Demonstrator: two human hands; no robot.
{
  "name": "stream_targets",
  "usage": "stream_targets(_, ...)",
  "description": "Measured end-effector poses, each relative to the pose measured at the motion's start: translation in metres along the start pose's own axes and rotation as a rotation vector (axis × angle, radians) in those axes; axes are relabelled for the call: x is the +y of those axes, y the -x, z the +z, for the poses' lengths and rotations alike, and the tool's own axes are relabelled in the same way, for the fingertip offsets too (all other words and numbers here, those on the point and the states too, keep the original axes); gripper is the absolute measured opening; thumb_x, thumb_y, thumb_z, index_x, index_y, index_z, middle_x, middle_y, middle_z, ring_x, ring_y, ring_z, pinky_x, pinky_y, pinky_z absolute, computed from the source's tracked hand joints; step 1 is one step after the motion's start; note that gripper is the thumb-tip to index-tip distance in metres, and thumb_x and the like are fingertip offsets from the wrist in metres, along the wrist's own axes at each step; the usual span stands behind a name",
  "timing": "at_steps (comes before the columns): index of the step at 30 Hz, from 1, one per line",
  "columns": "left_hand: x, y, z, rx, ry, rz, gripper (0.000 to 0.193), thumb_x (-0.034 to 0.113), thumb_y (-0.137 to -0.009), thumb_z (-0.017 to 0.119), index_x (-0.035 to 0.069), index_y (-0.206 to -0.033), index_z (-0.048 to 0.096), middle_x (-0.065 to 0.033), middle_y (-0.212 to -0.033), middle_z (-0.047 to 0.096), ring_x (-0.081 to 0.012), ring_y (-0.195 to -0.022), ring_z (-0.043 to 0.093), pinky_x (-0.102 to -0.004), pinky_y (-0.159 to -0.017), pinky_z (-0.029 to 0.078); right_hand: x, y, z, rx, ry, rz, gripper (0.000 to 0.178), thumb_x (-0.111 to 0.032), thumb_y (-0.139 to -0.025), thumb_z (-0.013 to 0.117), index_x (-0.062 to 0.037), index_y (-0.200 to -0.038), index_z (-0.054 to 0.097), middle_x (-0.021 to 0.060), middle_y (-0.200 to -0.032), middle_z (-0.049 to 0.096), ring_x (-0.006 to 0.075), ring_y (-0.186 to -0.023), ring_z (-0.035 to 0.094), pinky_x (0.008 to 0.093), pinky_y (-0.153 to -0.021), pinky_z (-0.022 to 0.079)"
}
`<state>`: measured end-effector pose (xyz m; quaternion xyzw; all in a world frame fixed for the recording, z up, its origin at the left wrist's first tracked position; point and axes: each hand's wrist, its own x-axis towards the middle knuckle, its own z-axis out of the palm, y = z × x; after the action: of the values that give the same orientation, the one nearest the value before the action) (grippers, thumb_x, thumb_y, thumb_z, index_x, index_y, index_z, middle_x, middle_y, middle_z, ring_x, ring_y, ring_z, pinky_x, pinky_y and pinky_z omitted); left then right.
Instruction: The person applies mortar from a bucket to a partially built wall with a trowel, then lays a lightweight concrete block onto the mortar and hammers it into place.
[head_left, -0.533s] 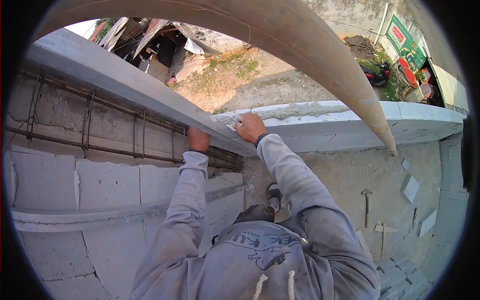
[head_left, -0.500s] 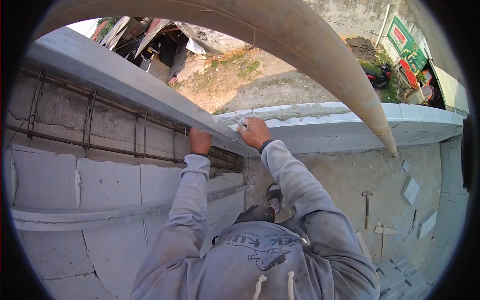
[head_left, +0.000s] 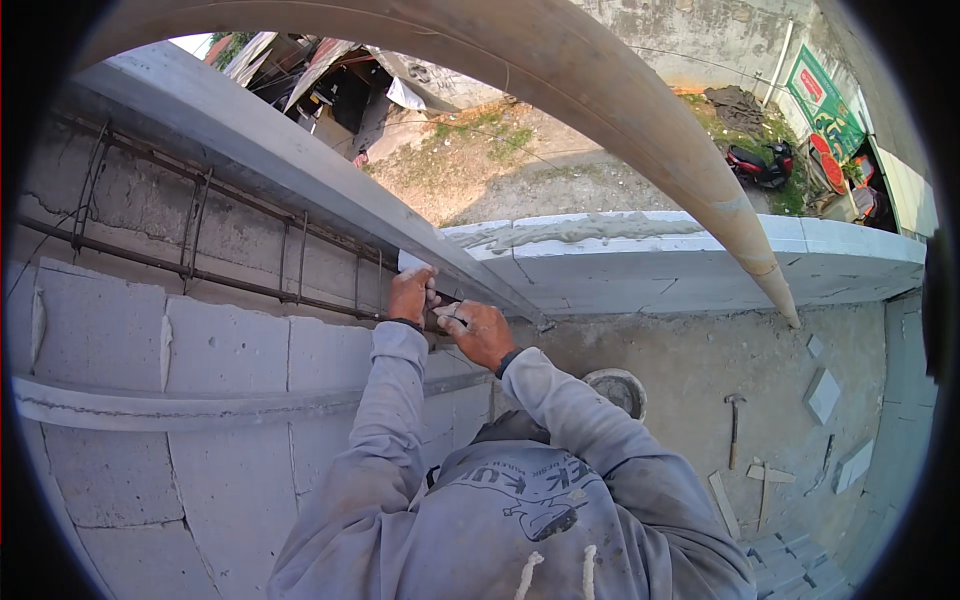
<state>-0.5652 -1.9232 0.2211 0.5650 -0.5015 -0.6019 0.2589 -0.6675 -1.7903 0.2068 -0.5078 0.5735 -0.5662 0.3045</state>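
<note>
My left hand (head_left: pixel 409 295) is closed, its fingers curled beside the steel rebar cage (head_left: pixel 290 298) under a long grey beam-like board (head_left: pixel 290 150). A small white piece (head_left: pixel 410 259) shows just above its fingers; whether the hand grips it I cannot tell. Close by on the right, my right hand (head_left: pixel 484 334) is closed too, thumb and fingers pressed together near the left fingertips. Something small and dark shows between the two hands, too small to name. Below the rebar stands a wall of pale lightweight blocks (head_left: pixel 230 345).
A thick brown pole (head_left: pixel 640 110) arches across the front. Beyond it runs a low block wall (head_left: pixel 640 265) with wet mortar on top. On the floor at right are a round bucket (head_left: pixel 616 392), a hammer (head_left: pixel 735 430), loose blocks (head_left: pixel 823 397) and wooden pieces (head_left: pixel 766 480).
My right hand has left the board's edge and come down and left to my left hand. The left hand has shifted slightly, and the white piece and the bucket now show.
</note>
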Motion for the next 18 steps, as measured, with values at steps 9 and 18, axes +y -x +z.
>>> stream_targets(9,0.104,0.056,-0.011,-0.023,-0.094,0.444,0.016,0.019,-0.087,0.055,0.005,-0.081,0.057,0.0018,-0.063,0.051,-0.0073,-0.052,0.048,-0.0216,-0.051,0.043,-0.081,-0.025,-0.019,0.11,-0.11,-0.257,0.016,-0.018,-0.079,0.063,-0.002,-0.076,0.06,0.0151,-0.074,0.056,0.0358,-0.071,0.056,0.0418,-0.061,0.045)
stream_targets(18,0.106,0.065,0.002,0.036,0.138,0.418,0.017,0.017,-0.087,0.054,0.001,-0.083,0.058,-0.0023,-0.065,0.053,-0.0101,-0.055,0.051,-0.0225,-0.051,0.043,-0.093,-0.02,-0.034,0.179,-0.125,-0.263,0.011,-0.012,-0.077,0.063,-0.0027,-0.075,0.059,0.0143,-0.072,0.056,0.035,-0.068,0.056,0.0417,-0.058,0.044)
